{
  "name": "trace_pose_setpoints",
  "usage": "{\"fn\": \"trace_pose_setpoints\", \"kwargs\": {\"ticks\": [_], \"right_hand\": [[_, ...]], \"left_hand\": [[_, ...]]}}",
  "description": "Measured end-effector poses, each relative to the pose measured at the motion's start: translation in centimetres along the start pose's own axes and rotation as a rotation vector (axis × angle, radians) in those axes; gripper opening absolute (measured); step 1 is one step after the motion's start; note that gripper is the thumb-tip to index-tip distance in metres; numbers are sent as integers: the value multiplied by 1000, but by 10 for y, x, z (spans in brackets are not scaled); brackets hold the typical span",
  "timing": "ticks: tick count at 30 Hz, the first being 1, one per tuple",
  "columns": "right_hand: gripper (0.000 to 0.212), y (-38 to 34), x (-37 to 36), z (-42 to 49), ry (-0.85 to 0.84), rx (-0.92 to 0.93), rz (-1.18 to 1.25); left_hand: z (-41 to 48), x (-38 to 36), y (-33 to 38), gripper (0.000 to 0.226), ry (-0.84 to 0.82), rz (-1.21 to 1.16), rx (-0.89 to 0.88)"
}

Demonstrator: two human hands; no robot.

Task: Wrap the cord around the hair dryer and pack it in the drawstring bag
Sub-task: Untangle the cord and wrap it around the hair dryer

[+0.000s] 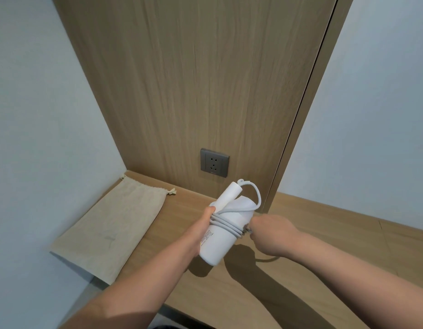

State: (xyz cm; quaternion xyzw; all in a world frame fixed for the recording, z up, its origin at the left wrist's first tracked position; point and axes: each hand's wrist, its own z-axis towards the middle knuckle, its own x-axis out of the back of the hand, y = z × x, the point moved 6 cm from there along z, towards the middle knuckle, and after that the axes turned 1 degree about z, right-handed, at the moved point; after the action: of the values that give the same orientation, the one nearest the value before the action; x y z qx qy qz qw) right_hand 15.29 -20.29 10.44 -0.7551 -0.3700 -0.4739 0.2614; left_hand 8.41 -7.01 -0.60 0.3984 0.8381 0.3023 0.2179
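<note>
The hair dryer [217,236] was held above the wooden shelf [324,233], its long axis tilted, with the folded handle pointing up and away toward the wall socket [214,163] and the barrel's lower end pointing down toward the person. The left hand [203,230] gripped the barrel from the left side, thumb closed against the handle's base. The cord [225,224] already ran in several turns around the middle of the barrel, with one loose loop arching from the handle's tip. The right hand [268,230] sat just right of the dryer, fingers curled shut on the cord where it left the coils; a short slack length seemed to trail beneath the wrist onto the shelf. The drawstring bag [115,224] lay flat on the shelf, well to the left, nearer the left hand, its gathered mouth toward the wall. Winding looked nearly done; the bagging remained.
</note>
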Motion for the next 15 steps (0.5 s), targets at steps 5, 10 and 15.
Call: {"fn": "trace_pose_setpoints", "kwargs": {"ticks": [5,10,15], "right_hand": [[19,2,11,4,-95,-47,20],[34,-3,25,-6,-129,63,134],[28,-24,36,-9,-146,226,226]], "left_hand": [[0,2,3,57,26,63,-27],[0,15,11,58,39,86,-68],[-4,22,10,62,92,188,-65]]}}
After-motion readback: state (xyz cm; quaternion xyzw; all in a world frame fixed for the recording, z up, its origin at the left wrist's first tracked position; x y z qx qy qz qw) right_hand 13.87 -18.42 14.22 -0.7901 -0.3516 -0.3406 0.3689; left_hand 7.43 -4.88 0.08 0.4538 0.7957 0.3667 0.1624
